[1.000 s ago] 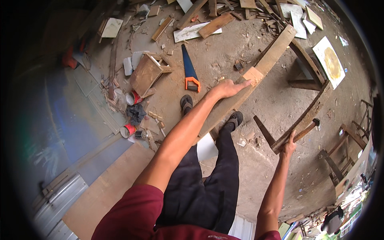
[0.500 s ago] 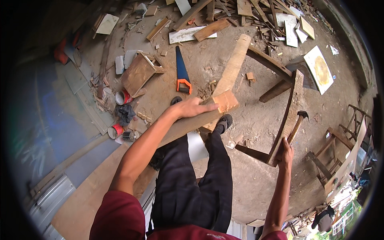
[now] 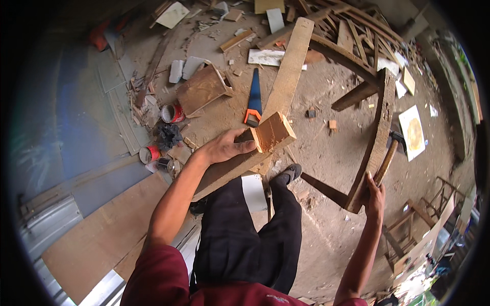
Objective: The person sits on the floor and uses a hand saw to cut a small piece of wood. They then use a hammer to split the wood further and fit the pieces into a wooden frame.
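My left hand (image 3: 227, 147) is closed on a thick wooden beam (image 3: 224, 176), near its end. A pale, freshly cut notch shows at that end, beside my thumb. Behind it a long flat board (image 3: 290, 69) stretches away from me. On the right, my right hand (image 3: 374, 198) is closed around the wooden handle of a hammer (image 3: 386, 162), its dark head pointing away. The fingers of that hand lie against a worn wooden frame (image 3: 375, 135) with legs; how firmly they grip it is hidden. A handsaw (image 3: 254, 97) with a blue blade and orange handle lies on the ground beyond my left hand.
A wooden box (image 3: 204, 91) and red cans (image 3: 173, 113) stand at the left. Scrap wood (image 3: 352, 38) is heaped at the back. A stained white panel (image 3: 412, 133) lies at the right, above some wooden frames (image 3: 411, 222). My shoe (image 3: 287, 175) is beside the beam.
The beam's end has turned in my left hand, so the notch now shows and my thumb lies beside it. My right hand still has the hammer against the frame. The whole view has shifted.
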Demonstrator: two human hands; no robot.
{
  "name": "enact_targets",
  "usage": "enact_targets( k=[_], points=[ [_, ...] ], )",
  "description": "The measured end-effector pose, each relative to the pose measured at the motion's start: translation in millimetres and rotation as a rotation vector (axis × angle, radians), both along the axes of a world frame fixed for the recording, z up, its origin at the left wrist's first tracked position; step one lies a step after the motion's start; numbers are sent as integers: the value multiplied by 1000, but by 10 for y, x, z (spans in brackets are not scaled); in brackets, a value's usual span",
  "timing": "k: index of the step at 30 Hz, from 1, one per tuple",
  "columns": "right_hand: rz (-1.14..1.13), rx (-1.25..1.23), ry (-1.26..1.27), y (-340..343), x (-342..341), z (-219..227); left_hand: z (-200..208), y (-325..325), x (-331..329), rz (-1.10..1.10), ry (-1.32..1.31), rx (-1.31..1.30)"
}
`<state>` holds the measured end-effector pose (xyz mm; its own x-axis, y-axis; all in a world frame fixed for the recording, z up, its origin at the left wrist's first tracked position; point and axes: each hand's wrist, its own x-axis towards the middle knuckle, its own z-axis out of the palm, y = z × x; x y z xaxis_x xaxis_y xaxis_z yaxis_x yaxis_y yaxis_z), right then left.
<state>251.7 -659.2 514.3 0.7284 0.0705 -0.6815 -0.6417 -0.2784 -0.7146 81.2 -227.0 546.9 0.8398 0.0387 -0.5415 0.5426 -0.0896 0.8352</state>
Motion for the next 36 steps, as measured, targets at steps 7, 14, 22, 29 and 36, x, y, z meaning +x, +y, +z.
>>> enact_targets(
  k=[7, 14, 22, 29, 36],
  points=[
    [150, -162, 74, 1187, 16, 645, 157, 975, -833, 2, 11, -213],
    [367, -145, 243, 2628, -224, 903, 20, 1848, -1786, 194, 200, -342],
    [502, -191, 68, 4006, -180, 1610, 514, 3117, -2368, 357, 69, -430],
    [570, 10, -81, 5643, -501, 2279, 1166, 4236, -2646, 308, -193, -245],
    [831, 133, -380, 6382, -443, 1152, 318, 4975, -3056, 299, -69, 336]
  ],
)
